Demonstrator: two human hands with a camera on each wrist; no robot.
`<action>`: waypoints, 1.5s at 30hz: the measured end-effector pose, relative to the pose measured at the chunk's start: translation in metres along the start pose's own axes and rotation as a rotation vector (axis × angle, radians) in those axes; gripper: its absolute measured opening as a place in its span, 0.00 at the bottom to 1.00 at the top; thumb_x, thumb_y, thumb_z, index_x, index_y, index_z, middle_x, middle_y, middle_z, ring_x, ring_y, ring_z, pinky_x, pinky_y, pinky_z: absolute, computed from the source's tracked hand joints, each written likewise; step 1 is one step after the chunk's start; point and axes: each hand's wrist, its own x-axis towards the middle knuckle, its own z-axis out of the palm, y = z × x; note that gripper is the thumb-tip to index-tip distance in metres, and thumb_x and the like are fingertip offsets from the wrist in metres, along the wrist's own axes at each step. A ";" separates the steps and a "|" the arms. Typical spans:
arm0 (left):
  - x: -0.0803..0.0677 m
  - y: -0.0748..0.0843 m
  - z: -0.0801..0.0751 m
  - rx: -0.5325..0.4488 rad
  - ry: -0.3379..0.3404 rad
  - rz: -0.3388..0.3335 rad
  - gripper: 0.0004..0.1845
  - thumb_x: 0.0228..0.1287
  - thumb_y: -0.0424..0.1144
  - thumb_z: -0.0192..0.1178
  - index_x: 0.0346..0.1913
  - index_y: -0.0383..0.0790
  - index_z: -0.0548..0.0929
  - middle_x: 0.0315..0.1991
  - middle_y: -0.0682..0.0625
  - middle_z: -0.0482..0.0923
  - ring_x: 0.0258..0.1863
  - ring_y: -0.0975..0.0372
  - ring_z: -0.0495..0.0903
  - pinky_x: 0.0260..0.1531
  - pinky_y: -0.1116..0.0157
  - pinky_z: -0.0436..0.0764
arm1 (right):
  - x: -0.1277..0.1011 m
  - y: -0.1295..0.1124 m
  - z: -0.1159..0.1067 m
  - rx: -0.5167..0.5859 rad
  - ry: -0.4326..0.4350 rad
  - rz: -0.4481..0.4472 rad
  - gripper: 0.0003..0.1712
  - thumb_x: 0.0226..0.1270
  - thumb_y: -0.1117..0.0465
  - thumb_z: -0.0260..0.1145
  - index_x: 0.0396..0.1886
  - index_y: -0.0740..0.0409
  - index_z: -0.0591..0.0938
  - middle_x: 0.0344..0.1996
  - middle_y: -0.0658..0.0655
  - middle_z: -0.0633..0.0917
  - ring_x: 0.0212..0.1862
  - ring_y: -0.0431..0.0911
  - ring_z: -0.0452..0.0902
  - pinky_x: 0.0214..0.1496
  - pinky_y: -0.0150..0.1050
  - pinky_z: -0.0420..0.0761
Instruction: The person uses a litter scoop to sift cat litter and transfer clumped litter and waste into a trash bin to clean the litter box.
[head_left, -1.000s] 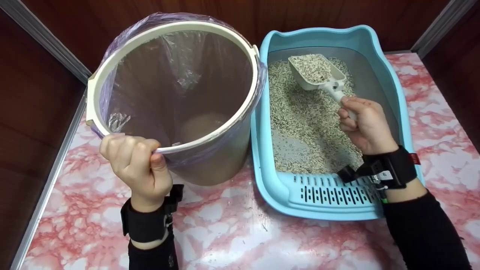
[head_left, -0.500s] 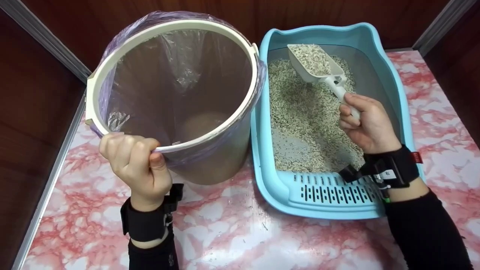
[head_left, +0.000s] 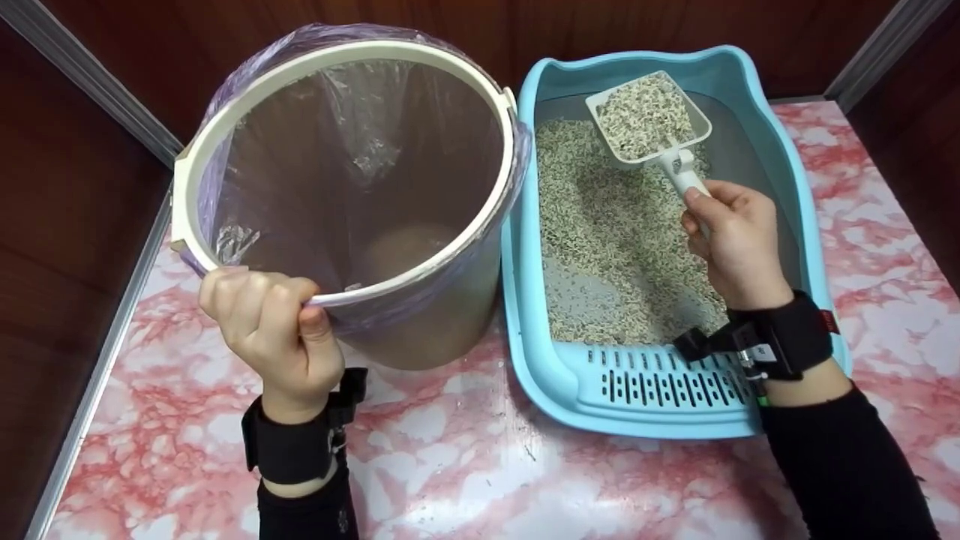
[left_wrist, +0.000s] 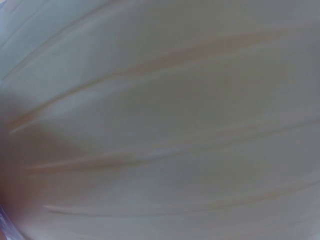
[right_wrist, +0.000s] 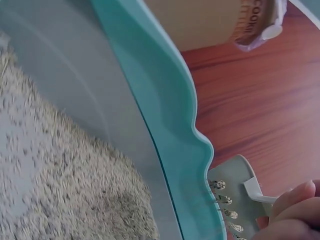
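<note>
My left hand (head_left: 274, 330) grips the near left rim of a pale round trash bin (head_left: 427, 330), fingers curled over its edge. A thin purple bag (head_left: 319, 34) lines the bin and folds over its rim. My right hand (head_left: 742, 240) holds a white litter scoop (head_left: 681, 169) by its handle, thumb along the top. Pellet litter (head_left: 645, 116) is heaped in the scoop, which is above the far half of a blue litter box (head_left: 529, 375). The right wrist view shows the slotted underside of the scoop (right_wrist: 227, 172) with pellets in the slots.
Loose litter (head_left: 592, 217) covers much of the box floor, thinner at the near left. The box stands close beside the bin on a red-and-white marbled surface (head_left: 442, 465). Dark wood panels (head_left: 480, 30) rise behind and at both sides. A pale creased surface (left_wrist: 175, 110) fills the left wrist view.
My right hand has rolled over, turning the scoop to the right and a little higher, with the litter still in it. My left hand keeps its grip on the bin rim.
</note>
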 end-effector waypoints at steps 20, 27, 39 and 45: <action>-0.003 -0.004 -0.001 0.000 -0.001 0.005 0.36 0.73 0.62 0.48 0.16 0.34 0.66 0.15 0.42 0.57 0.26 0.48 0.56 0.49 0.60 0.62 | 0.002 0.000 0.001 -0.563 0.208 -0.177 0.16 0.72 0.68 0.58 0.54 0.73 0.79 0.15 0.39 0.76 0.18 0.32 0.68 0.20 0.25 0.65; -0.002 -0.003 -0.001 0.000 -0.002 0.002 0.36 0.73 0.62 0.48 0.15 0.34 0.66 0.15 0.42 0.57 0.25 0.48 0.56 0.50 0.61 0.62 | 0.001 -0.002 -0.002 -0.132 0.111 -0.060 0.06 0.71 0.70 0.60 0.43 0.65 0.81 0.14 0.48 0.77 0.13 0.35 0.64 0.14 0.26 0.58; -0.002 -0.004 0.000 0.001 0.007 0.003 0.36 0.72 0.62 0.48 0.15 0.34 0.66 0.15 0.42 0.57 0.25 0.47 0.55 0.47 0.58 0.61 | 0.000 -0.008 -0.012 0.412 -0.183 0.211 0.05 0.76 0.68 0.56 0.39 0.67 0.74 0.17 0.53 0.77 0.12 0.37 0.62 0.19 0.28 0.50; -0.003 -0.004 0.000 0.000 0.011 0.003 0.36 0.72 0.62 0.48 0.15 0.34 0.66 0.15 0.42 0.57 0.25 0.47 0.55 0.46 0.58 0.61 | 0.002 -0.009 -0.017 0.548 -0.213 0.295 0.07 0.79 0.65 0.50 0.47 0.67 0.71 0.18 0.55 0.77 0.13 0.38 0.64 0.21 0.27 0.48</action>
